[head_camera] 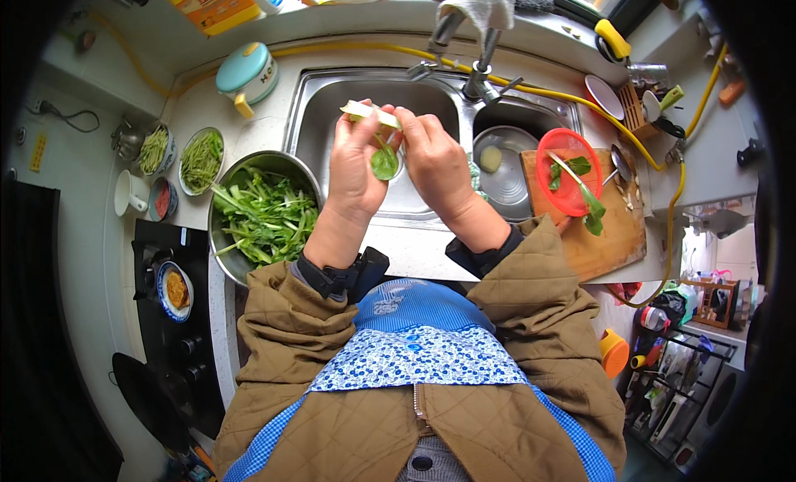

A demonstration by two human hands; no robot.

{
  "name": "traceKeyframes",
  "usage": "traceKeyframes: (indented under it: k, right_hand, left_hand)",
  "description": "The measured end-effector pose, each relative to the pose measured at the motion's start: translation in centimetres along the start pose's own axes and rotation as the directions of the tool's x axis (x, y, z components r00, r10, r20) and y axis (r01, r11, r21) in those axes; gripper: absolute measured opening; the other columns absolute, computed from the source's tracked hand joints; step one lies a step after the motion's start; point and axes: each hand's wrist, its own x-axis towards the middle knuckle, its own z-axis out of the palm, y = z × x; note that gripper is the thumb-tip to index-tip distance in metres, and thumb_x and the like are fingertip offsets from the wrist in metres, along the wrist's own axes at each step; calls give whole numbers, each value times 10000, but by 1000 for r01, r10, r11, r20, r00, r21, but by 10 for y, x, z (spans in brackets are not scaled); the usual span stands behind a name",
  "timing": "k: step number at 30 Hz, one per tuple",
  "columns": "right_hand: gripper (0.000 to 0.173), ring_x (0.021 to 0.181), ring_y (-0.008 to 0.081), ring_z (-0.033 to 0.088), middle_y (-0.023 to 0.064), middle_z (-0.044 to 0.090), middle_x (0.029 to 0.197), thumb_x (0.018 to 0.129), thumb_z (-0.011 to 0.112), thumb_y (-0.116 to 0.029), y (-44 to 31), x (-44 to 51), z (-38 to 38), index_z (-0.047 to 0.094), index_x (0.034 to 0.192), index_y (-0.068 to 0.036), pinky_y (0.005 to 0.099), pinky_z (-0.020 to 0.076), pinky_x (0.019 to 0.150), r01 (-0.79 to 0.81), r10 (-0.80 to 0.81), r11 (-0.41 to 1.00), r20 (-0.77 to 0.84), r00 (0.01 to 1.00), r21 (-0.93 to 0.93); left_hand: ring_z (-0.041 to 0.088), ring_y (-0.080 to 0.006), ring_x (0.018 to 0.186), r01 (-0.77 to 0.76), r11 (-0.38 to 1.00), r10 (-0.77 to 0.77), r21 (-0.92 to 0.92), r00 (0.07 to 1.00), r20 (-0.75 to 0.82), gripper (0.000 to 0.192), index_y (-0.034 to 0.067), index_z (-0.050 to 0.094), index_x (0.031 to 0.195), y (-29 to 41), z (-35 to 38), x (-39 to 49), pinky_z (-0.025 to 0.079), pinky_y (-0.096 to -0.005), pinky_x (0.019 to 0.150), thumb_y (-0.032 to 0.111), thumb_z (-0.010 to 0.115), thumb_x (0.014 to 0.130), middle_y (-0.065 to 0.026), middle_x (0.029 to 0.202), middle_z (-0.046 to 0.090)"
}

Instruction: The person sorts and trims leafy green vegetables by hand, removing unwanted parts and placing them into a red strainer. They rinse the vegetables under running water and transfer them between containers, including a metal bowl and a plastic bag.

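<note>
Both my hands are raised over the left basin of a stainless steel sink (317, 103). My left hand (357, 165) holds a pale green vegetable stalk (373, 115), with a round green leaf (384, 163) hanging below it. The fingertips of my right hand (435, 162) pinch the stalk's right end. A metal bowl full of leafy green stems (267, 214) stands left of the sink. At the right, a red plastic basket (563, 196) rests on a wooden cutting board (612, 246), and a leafy stalk (578, 180) lies across it.
Bowls of cut greens (200, 162), a white mug (129, 193) and a lidded turquoise pot (247, 72) stand at the left, near a black stove (186, 364) with a plate of food (176, 291). A faucet (479, 81) rises behind the sink; a yellow hose (559, 96) runs along the back.
</note>
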Motion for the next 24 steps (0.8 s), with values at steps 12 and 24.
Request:
traceKeyframes:
  k: [12, 24]
  right_hand:
    - [306, 909, 340, 536, 172, 543, 990, 734, 598, -293, 165, 13, 8, 608, 929, -57, 411, 440, 789, -460, 518, 854, 330, 789, -242]
    - [307, 1067, 307, 475, 128, 475, 1164, 799, 415, -136, 262, 27, 6, 533, 1079, -94, 403, 406, 858, -337, 738, 666, 522, 428, -666]
  left_hand:
    - [549, -249, 875, 105, 992, -91, 75, 981, -171, 546, 145, 257, 1213, -62, -51, 80, 483, -410, 742, -63, 496, 768, -152, 1006, 511]
    - [531, -191, 897, 118, 944, -135, 307, 990, 33, 556, 130, 333, 1218, -74, -76, 102, 457, -332, 793, -35, 554, 735, -105, 1010, 527]
